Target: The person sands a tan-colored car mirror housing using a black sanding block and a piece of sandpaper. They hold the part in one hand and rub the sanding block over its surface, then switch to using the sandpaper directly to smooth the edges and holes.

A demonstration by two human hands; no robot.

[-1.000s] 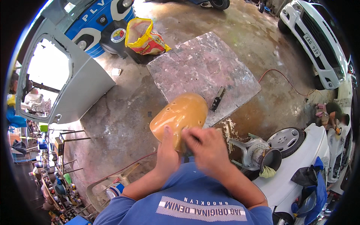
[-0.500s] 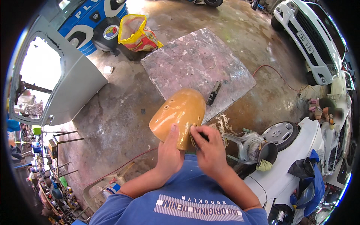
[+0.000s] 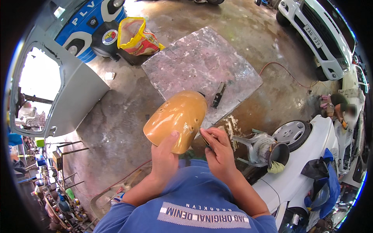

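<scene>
A glossy orange-tan curved shell with small holes is held up in front of me, over the near corner of the board. My left hand grips its near edge, thumb on the outer face and fingers hidden beneath. At the shell's right edge, my right hand pinches a small thin dark piece, mostly covered by the fingers. Whether that piece touches the shell I cannot tell. Beyond lies a dark, narrow tool on the paint-spotted board.
A yellow-and-red sack stands beyond the board, near a grey car door at left. On the right are a white car panel, a wheel and a metal stand. Another person crouches at far right. A hose crosses the floor.
The shell and my left hand have shifted a little left. My right hand has moved slightly away from the holes on the shell's face to its right edge, still pinching the dark piece.
</scene>
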